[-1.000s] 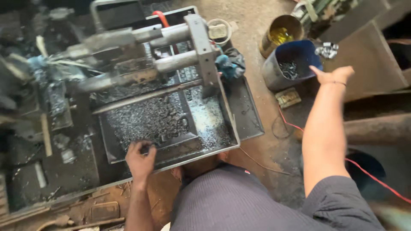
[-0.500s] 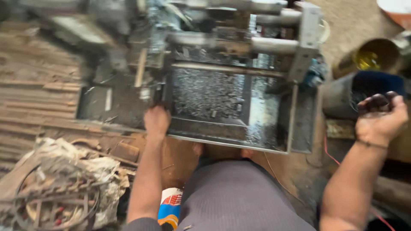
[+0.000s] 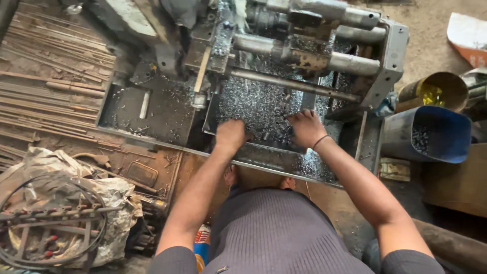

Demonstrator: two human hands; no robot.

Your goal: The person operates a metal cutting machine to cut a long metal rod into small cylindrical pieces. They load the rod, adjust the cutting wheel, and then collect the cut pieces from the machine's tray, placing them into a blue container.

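Far left: rusty rods [image 3: 45,96] stacked flat on the floor, and nearer, a crumpled sack [image 3: 66,203] with a bent wire frame [image 3: 48,228] lying on it. Just right of the rods, a shallow dark pan [image 3: 147,114] with a few scraps in it.

Centre: a metal tray [image 3: 269,157] under the machine [image 3: 304,45], heaped with small grey metal pieces [image 3: 258,104]. Left hand [image 3: 231,134] now curled shut in a loose fist down in the pieces at the near edge of the tray; whether any are clamped inside, cannot tell. A second ago resting at the same near edge, so hardly moved.

Right hand [image 3: 306,127] now also down in the tray, palm down, fingers spread flat on the pieces, dark band at the wrist. A second ago stretched far right over the blue bucket [image 3: 431,134], half a second ago drawn back cupped with dark bits in the palm. Both hands therefore back together in the heap, close but apart, not touching.

Right: the blue bucket tilted on its side, a few of the same pieces inside; behind it a yellowish tin [image 3: 436,91].
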